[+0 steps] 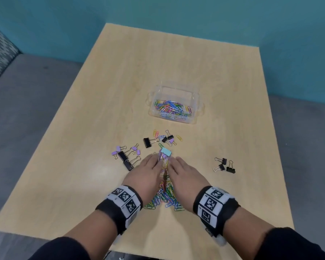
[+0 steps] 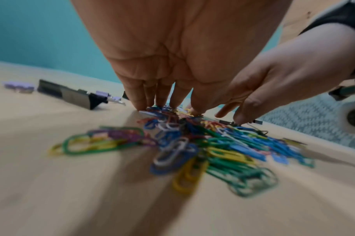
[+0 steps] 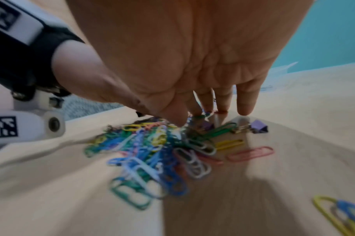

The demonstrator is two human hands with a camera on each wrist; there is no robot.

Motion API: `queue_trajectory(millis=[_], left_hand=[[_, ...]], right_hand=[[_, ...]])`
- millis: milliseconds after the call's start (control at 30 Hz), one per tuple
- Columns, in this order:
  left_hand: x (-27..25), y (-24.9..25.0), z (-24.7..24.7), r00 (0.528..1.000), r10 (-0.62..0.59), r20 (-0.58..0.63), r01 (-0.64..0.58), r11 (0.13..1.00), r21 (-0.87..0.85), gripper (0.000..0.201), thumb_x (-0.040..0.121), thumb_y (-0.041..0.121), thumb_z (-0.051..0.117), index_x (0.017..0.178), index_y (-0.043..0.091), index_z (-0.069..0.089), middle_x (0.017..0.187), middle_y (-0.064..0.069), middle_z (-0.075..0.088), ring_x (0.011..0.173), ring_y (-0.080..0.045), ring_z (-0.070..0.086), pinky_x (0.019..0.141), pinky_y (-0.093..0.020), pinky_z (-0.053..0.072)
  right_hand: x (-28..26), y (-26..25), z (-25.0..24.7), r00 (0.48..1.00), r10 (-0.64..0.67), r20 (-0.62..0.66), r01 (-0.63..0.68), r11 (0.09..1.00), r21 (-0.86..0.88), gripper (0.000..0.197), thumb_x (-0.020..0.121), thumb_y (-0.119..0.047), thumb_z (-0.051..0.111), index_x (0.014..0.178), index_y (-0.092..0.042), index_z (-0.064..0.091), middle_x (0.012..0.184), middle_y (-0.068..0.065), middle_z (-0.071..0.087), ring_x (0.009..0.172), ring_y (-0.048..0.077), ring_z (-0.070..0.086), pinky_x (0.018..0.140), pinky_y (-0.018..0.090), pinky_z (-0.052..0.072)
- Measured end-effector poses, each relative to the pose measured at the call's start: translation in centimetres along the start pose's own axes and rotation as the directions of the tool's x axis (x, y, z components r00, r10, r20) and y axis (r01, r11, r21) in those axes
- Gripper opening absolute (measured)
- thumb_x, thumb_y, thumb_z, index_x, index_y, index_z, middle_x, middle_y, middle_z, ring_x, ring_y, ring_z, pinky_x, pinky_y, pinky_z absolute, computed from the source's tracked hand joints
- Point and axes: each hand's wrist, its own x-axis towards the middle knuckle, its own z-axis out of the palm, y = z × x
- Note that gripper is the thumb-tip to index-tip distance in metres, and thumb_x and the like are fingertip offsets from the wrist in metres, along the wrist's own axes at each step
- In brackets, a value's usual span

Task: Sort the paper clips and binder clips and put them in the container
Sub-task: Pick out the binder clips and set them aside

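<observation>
A heap of coloured paper clips lies on the table between my two hands, blurred in the wrist views. My left hand and right hand lie palm down with straight fingers on either side of the heap, fingertips on the clips. A light blue binder clip sits just beyond the fingertips. The clear plastic container stands farther back and holds several paper clips.
Black and purple binder clips lie left of the hands, more clips lie between the hands and the container, and three black binder clips lie to the right. The wooden table borders grey seating and a teal wall.
</observation>
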Motion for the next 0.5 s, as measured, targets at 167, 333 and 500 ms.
queue_trajectory(millis=[167, 333, 500], left_hand=[[-1.0, -0.3, -0.3, 0.992, -0.007, -0.128, -0.001, 0.998, -0.058, 0.051, 0.078, 0.012, 0.067, 0.126, 0.002, 0.052, 0.134, -0.017, 0.05, 0.122, -0.032, 0.049, 0.104, -0.039, 0.041], [0.4, -0.6, -1.0, 0.995, 0.06, -0.078, -0.054, 0.996, 0.077, 0.047, 0.075, 0.017, 0.072, 0.118, 0.001, 0.061, 0.122, -0.015, 0.061, 0.114, -0.03, 0.057, 0.099, -0.039, 0.046], [-1.1, -0.1, -1.1, 0.996, 0.026, -0.083, -0.033, 0.995, -0.09, 0.032, 0.079, 0.012, 0.064, 0.111, 0.009, 0.064, 0.126, -0.008, 0.058, 0.119, -0.024, 0.052, 0.102, -0.033, 0.042]], right_hand=[[-0.2, -0.2, 0.0, 0.996, -0.033, -0.084, 0.038, 0.998, 0.059, 0.066, 0.07, -0.012, 0.055, 0.133, -0.001, 0.04, 0.142, 0.017, 0.038, 0.131, 0.035, 0.033, 0.104, 0.045, 0.037], [0.8, -0.4, -0.4, 0.998, -0.002, -0.06, 0.004, 0.999, 0.034, 0.07, 0.071, -0.011, 0.058, 0.137, 0.0, 0.038, 0.143, 0.018, 0.038, 0.131, 0.037, 0.035, 0.104, 0.046, 0.038], [0.2, -0.4, -2.1, 0.996, -0.023, -0.089, 0.028, 0.998, 0.059, 0.042, 0.076, -0.009, 0.055, 0.118, -0.012, 0.051, 0.114, 0.009, 0.055, 0.105, 0.031, 0.049, 0.082, 0.041, 0.046]])
